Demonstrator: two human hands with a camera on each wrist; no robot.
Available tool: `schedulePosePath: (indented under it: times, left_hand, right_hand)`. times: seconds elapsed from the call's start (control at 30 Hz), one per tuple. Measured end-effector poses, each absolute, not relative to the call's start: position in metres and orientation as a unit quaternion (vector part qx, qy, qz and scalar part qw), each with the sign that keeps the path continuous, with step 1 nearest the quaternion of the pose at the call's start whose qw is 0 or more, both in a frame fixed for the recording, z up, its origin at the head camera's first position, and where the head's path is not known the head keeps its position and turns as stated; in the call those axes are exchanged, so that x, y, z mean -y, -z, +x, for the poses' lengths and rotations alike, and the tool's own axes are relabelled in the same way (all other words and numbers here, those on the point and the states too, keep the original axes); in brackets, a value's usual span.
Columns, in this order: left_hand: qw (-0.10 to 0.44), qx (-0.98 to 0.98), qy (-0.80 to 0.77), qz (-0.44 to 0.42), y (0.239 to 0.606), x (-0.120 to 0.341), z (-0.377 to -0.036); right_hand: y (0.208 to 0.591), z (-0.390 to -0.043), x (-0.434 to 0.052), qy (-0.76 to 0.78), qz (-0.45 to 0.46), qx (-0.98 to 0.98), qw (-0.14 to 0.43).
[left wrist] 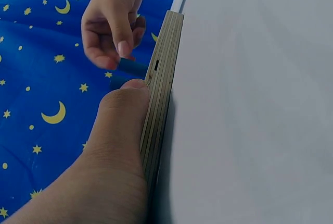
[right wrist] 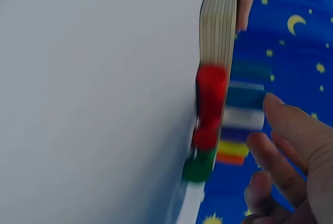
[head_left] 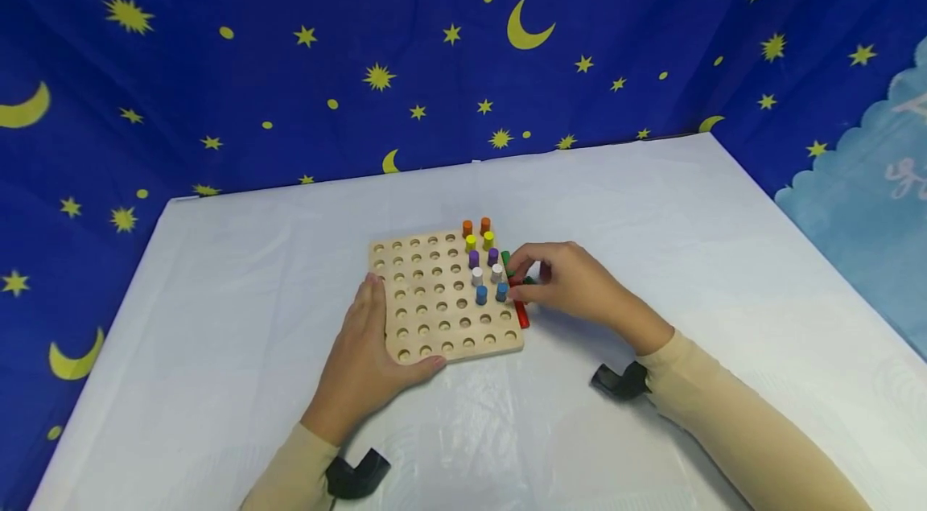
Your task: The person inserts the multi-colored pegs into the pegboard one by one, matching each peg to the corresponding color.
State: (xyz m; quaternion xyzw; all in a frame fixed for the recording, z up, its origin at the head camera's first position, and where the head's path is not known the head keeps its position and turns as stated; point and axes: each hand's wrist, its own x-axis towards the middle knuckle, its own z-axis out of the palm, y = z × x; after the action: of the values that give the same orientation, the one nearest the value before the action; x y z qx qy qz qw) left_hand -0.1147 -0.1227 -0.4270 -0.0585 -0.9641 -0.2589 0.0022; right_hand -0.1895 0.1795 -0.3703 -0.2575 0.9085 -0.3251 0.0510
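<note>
A wooden pegboard [head_left: 427, 310] with rows of round holes lies on the table. Against its near left corner rests my left hand [head_left: 362, 354], fairly straight fingers along the left side and thumb [left wrist: 125, 109] at the near edge. Pairs of orange, yellow, purple, white and blue pegs stand in the right two columns. My right hand [head_left: 572, 282] is beside the right edge, fingers bent and apart, its thumb close to the outer blue peg [head_left: 502, 292]; no peg shows in its grasp. Red pegs [right wrist: 210, 96] and green pegs [right wrist: 199, 166] lie along that edge, partly hidden by the hand.
A white cloth covers the table [head_left: 217, 318]. Behind it hangs a dark blue curtain [head_left: 290, 76] with yellow moons and stars. Black wrist mounts [head_left: 619, 381] sit below both sleeves. A light blue panel [head_left: 876, 173] hangs at the far right.
</note>
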Motion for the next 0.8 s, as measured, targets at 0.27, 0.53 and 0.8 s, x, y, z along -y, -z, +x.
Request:
schedulePosePath:
  times: [0.27,0.53,0.8]
  left_hand:
    - [0.003,0.964,0.261,-0.058,0.426,0.121,-0.114]
    - [0.006,0.963,0.262,-0.059,0.426,0.121,-0.113]
    - [0.006,0.964,0.260,-0.060,0.427,0.122,-0.113]
  right_hand:
    - [0.373,-0.195,-0.207,0.244,-0.236,-0.936,0.093]
    - [0.375,-0.199,-0.205,0.196,-0.243,-0.942,0.122]
    - [0.366,-0.203,-0.203,0.126,-0.240,-0.954,0.130]
